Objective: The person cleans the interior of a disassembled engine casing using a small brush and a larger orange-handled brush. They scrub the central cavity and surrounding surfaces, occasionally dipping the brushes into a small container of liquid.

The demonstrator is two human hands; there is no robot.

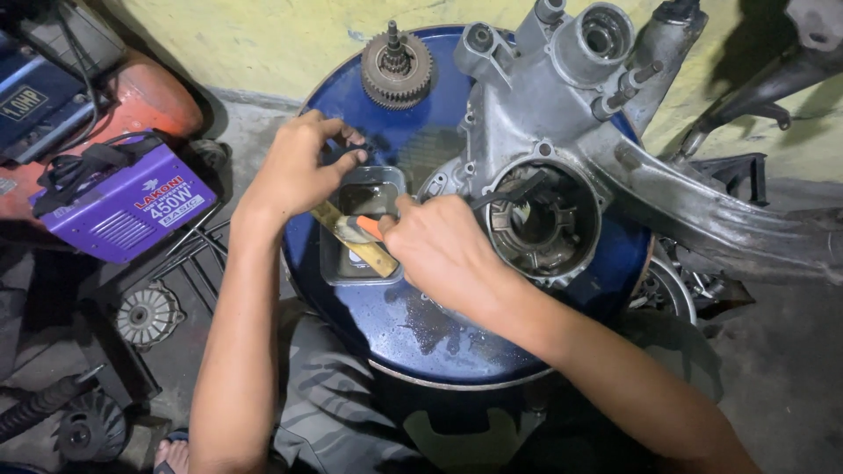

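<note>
I see my right hand (448, 250) closed around a brush (364, 239) with an orange grip and a flat yellow wooden part. The brush lies slanted, its long line running from upper left down to lower right, over a small grey metal tray (327, 263) near the left edge of the blue drum top (421, 333). My left hand (303, 167) is half curled, fingers touching the tray's far rim. The tray looks wet and oily inside. A big grey engine case (562, 132) fills the drum's right side. A toothed gear (397, 68) stands at the far edge. A purple box machine (123, 206) sits on the floor, left.
</note>
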